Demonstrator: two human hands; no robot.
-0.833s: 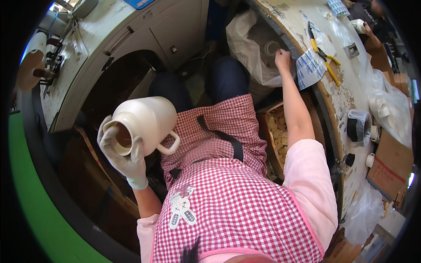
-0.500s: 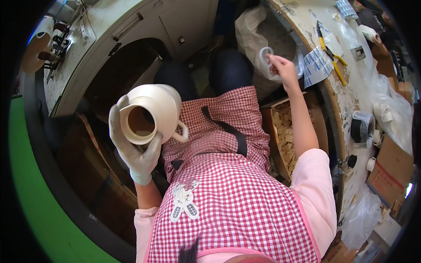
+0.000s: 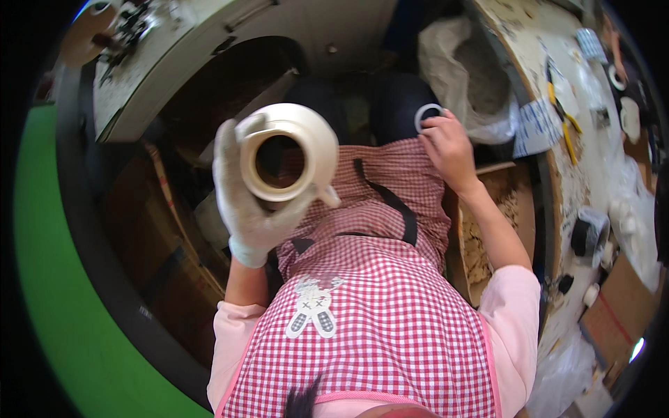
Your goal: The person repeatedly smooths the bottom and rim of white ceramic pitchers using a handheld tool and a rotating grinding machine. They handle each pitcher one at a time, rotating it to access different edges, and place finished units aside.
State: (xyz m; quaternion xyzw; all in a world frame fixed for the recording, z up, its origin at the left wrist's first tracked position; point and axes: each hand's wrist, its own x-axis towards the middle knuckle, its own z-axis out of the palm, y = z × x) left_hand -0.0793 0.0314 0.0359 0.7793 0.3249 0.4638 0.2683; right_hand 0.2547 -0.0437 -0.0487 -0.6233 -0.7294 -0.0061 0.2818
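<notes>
My gloved left hand (image 3: 244,209) holds a cream jug (image 3: 315,150) with its round mouth facing me and its handle at the lower right. My bare right hand (image 3: 449,150) pinches a white ring (image 3: 421,113) above my right knee, a short way right of the jug. The checked apron (image 3: 390,292) covers my lap beneath both hands. Behind the ring lies an open pale plastic bag (image 3: 467,104).
The right bench (image 3: 523,35) bears yellow-handled pliers (image 3: 570,145), plastic bags, black round parts and flattened cardboard. A cardboard box (image 3: 461,251) of small pale pieces stands under it. Metal fittings (image 3: 136,24) sit on the left bench. A co-worker's arm (image 3: 614,49) shows at upper right.
My right hand has lifted the ring out of the bag and brought it toward the jug. My left hand has raised the jug, turning its mouth more toward me. The view has shifted.
</notes>
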